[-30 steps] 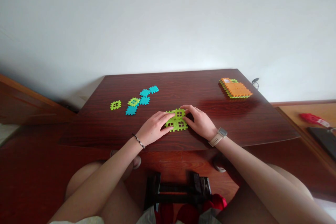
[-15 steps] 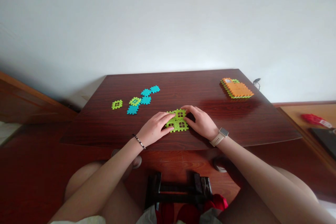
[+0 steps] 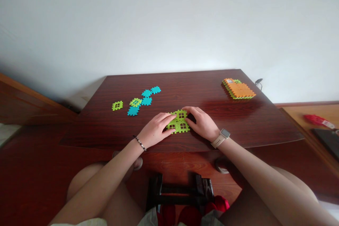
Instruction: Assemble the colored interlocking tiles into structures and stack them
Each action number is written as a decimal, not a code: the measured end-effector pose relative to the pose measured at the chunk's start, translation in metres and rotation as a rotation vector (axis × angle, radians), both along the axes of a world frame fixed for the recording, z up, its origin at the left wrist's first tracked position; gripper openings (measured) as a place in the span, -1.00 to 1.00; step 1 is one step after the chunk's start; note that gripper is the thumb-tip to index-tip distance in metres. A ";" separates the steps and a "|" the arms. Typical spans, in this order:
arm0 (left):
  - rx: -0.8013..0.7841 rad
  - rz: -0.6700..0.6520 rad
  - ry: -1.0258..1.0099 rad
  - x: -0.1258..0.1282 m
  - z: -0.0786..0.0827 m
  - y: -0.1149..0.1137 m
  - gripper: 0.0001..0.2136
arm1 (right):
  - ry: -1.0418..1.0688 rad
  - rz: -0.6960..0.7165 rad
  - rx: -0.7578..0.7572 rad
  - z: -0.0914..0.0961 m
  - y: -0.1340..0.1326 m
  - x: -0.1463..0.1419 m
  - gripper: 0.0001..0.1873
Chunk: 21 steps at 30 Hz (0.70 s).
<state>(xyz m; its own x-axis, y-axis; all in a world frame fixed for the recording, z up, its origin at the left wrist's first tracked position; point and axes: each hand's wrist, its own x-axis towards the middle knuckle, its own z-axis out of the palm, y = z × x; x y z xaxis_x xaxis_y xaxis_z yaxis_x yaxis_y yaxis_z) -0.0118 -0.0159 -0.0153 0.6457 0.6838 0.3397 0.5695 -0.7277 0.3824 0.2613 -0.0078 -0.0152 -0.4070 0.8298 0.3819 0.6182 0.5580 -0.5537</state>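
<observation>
A flat patch of joined lime-green window tiles (image 3: pixel 179 121) lies on the dark wooden table (image 3: pixel 201 88), near its front edge. My left hand (image 3: pixel 156 129) presses on the patch's left side, fingers curled over it. My right hand (image 3: pixel 201 123), with a watch on the wrist, holds the patch's right side, fingertips on the top tile. Both hands grip the same piece.
Loose teal tiles (image 3: pixel 144 99) and two lime tiles (image 3: pixel 117 105) lie at the table's left. A stack of orange and green tiles (image 3: pixel 238 89) sits at the far right corner. A dark stool (image 3: pixel 180 190) stands between my knees. A red object (image 3: pixel 316 120) lies on a side surface.
Nearly nothing has moved; both hands stay on the green tile patch, with only slight shifts of the fingers.
</observation>
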 end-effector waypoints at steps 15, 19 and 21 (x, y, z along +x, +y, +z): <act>0.029 0.002 0.053 0.001 0.004 -0.001 -0.35 | -0.072 0.054 0.053 0.002 0.000 -0.001 -0.56; -0.011 -0.033 0.054 0.002 0.001 0.001 -0.32 | -0.089 0.070 0.074 0.003 -0.001 -0.002 -0.57; -0.026 -0.033 0.048 0.002 -0.001 0.001 -0.29 | -0.092 0.073 0.080 0.003 -0.001 -0.003 -0.57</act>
<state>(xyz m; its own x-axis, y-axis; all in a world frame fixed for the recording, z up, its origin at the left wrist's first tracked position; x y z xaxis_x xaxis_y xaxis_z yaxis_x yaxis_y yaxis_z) -0.0102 -0.0150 -0.0158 0.6834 0.6697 0.2907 0.5630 -0.7369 0.3741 0.2588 -0.0092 -0.0120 -0.5013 0.7653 0.4037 0.6206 0.6431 -0.4486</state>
